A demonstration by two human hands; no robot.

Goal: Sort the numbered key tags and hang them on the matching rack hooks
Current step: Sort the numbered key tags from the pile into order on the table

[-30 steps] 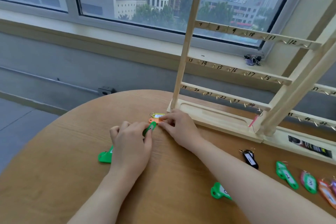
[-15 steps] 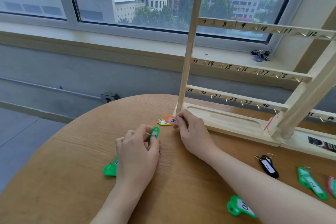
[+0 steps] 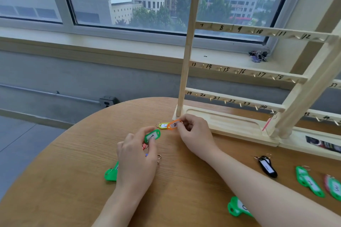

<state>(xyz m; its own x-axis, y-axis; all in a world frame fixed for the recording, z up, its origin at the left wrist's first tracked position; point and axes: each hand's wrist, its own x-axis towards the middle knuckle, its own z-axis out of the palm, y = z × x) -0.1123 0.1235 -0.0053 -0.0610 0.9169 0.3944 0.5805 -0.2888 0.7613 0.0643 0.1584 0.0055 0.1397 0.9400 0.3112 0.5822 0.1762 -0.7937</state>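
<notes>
On the round wooden table (image 3: 77,162), just in front of the numbered rack (image 3: 230,121), the right hand (image 3: 195,134) is pinching an orange tag (image 3: 173,124) that is touching a yellow tag (image 3: 163,125) lying flat. Beside it, the left hand (image 3: 136,158) is gripping a green tag (image 3: 152,136) between thumb and fingers. More tags are lying to the right, among them a black one (image 3: 267,167).

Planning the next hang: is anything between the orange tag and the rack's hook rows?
Nothing visible does. The right hand pinches the orange tag just in front of the rack; the air up to its hook rows is open.
</notes>
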